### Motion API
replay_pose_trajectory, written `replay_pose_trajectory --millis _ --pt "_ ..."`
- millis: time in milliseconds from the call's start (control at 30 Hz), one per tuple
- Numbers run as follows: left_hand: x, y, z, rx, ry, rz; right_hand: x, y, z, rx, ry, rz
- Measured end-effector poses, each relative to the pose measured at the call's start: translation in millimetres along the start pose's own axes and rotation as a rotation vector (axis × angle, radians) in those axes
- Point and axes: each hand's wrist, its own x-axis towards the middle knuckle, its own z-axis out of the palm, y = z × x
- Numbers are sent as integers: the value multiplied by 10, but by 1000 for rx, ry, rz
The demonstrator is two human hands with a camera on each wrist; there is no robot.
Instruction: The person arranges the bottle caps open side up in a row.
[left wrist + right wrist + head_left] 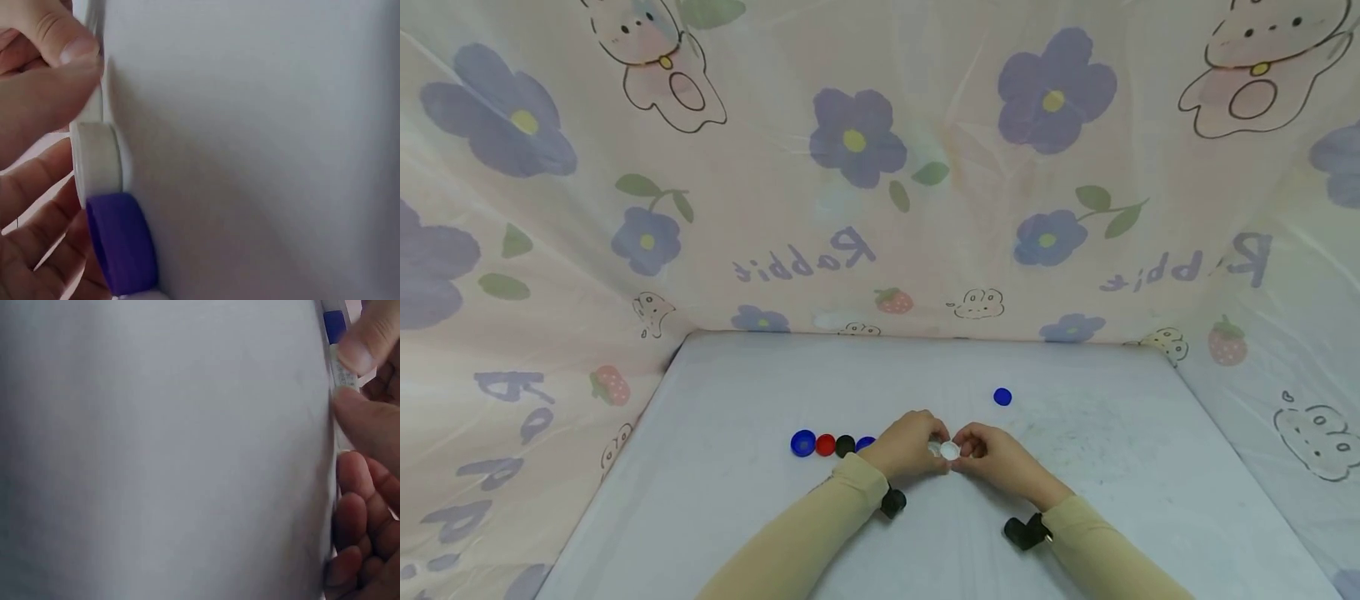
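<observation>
Several plastic bottle caps stand in a row on the white table. From the left come a blue cap, a red cap, a black cap and another blue cap. My left hand arches over the row's right end, thumb and fingers on either side of a white cap. A second white cap sits at the end, pinched between the thumb and fingers of my right hand. Both thumbs nearly meet there in the wrist views, covering part of the caps.
A lone blue cap lies farther back, beyond the right hand. The white tabletop is bounded at the back and sides by a patterned curtain. A black wrist camera hangs at the right cuff.
</observation>
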Motion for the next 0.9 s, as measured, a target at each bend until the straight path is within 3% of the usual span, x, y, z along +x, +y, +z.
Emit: replay_pose_trajectory --millis 233,900 --pt "15 -42 -6 10 -46 -7 26 66 6 21 -39 31" --pt "4 -27 21 92 -17 -22 36 79 20 -2 -33 28"
